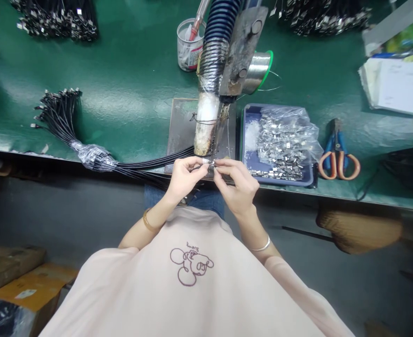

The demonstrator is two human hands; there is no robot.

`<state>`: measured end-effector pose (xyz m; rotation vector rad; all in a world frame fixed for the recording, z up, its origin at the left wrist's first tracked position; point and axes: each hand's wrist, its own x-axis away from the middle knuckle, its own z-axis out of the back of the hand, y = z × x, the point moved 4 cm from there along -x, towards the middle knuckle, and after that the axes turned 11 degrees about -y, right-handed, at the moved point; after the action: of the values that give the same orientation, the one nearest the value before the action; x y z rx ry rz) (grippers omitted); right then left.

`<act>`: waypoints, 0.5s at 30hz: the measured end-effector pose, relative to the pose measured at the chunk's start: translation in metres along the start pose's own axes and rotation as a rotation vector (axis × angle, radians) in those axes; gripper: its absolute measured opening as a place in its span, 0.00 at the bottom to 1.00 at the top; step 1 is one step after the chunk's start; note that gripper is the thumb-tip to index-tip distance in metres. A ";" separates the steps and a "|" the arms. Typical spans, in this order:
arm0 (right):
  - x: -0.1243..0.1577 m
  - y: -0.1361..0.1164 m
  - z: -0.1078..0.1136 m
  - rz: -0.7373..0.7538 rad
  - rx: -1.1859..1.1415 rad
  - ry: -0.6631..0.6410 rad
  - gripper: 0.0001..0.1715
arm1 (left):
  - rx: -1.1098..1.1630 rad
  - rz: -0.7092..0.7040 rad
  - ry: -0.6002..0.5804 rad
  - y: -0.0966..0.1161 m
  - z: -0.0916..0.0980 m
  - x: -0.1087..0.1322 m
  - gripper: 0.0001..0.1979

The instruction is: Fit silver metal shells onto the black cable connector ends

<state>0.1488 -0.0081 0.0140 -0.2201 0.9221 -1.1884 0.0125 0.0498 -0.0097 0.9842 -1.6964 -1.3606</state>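
My left hand (189,175) pinches the end of a thin black cable at the front edge of the bench. Close against it, my right hand (236,182) holds a tiny metal connector (212,163) between thumb and forefinger, at the cable's end. Whether the two parts are joined I cannot tell. Just above my fingers is the tip of a fume hose (206,126) wrapped in white. A bundle of black cables (139,164), tied with clear plastic wrap, runs leftward from my left hand. A metal plate (180,126) lies under the hose.
A blue tray (250,112) of small metal shells stands to the right, beside scissors-like pliers (338,154). Behind the hose are a solder spool (258,70) and a clear cup (187,51). More cable bundles (57,21) lie at the back. Papers (399,84) sit at far right.
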 end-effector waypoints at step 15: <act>0.001 -0.006 0.000 0.047 0.076 -0.026 0.09 | -0.040 0.017 -0.007 0.003 0.000 0.001 0.08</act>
<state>0.1448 -0.0110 0.0172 -0.1515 0.8536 -1.1720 0.0117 0.0491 -0.0065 0.9418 -1.6733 -1.3832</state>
